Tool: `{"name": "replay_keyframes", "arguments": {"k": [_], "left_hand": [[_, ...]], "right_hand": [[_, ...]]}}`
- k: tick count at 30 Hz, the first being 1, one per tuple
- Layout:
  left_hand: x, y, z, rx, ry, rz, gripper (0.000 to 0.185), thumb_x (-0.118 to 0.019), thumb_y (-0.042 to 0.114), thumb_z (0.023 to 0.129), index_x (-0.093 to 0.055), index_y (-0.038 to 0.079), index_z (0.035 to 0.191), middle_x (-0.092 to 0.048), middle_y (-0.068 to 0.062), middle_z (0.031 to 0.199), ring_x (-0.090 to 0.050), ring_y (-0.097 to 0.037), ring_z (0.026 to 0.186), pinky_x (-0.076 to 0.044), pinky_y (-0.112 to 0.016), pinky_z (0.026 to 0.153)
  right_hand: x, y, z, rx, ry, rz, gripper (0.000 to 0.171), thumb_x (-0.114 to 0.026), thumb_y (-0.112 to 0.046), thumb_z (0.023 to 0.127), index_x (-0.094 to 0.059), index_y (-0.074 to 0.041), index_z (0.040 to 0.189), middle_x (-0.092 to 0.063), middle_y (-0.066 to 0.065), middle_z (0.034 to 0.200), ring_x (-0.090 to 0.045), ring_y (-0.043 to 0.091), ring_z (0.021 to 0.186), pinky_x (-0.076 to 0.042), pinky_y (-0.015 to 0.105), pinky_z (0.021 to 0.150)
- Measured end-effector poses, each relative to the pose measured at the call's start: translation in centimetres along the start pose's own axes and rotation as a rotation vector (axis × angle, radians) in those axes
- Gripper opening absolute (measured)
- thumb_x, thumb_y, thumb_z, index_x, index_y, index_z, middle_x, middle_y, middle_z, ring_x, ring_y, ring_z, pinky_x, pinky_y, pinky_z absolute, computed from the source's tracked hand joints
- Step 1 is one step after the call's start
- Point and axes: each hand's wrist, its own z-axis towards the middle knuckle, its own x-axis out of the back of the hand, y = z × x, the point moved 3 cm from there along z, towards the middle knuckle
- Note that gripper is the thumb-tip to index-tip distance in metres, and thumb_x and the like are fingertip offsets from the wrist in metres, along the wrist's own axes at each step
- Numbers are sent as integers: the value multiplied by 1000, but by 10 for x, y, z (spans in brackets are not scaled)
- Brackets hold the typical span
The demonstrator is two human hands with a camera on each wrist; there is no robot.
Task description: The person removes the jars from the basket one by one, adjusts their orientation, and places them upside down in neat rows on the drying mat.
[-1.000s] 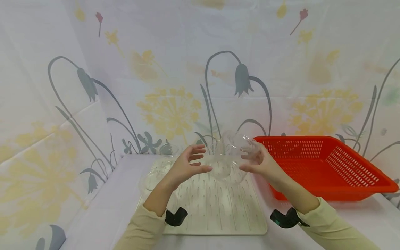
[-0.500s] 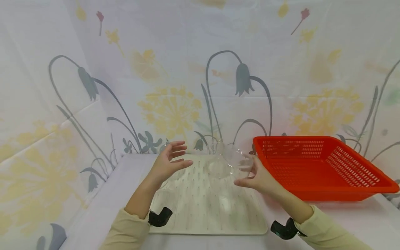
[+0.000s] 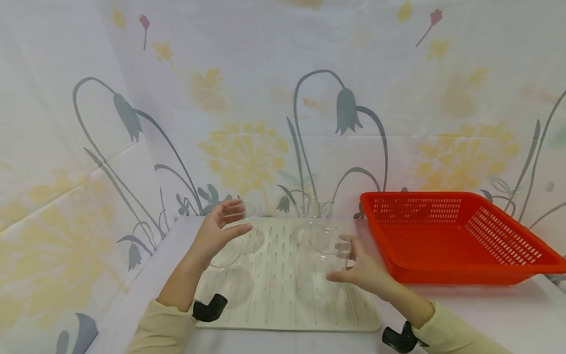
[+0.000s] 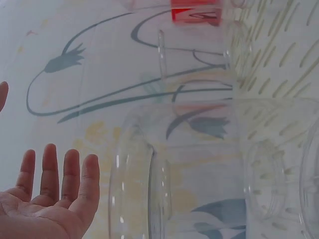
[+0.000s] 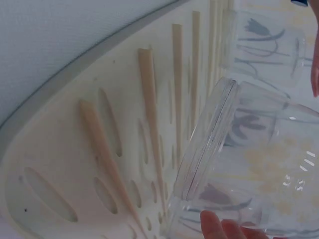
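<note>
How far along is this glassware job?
Several clear glass pieces already sit on the ridged mat. The right hand grips a glass bowl, lowered to that mat. The left hand hovers open beside another bowl. The orange basket looks empty, so little seems left.

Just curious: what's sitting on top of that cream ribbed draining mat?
Several clear glass bowls rest on the cream ribbed draining mat. The right hand touches one; the left hand hovers open. The exact count is unclear, since the glass overlaps.
</note>
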Motion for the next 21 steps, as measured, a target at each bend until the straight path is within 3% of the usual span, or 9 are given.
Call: {"name": "replay_keyframes", "arguments": {"k": [13, 21], "left_hand": [[19, -6, -6, -23, 46, 4, 64, -72, 18, 82, -39, 10, 136, -47, -11, 132, -43, -25, 122, -37, -47, 98], [29, -10, -13, 10, 88, 17, 63, -70, 19, 84, -37, 8, 137, -44, -14, 133, -42, -26, 122, -35, -47, 99]], "right_hand": [[-15, 12, -3, -38, -25, 11, 93, -86, -17, 64, -27, -8, 136, -40, 18, 136, -43, 38, 117, -46, 48, 89], [-8, 6, -6, -35, -75, 15, 94, -84, -15, 68, -23, -4, 139, -31, 27, 139, -39, 45, 119, -46, 49, 88]]}}
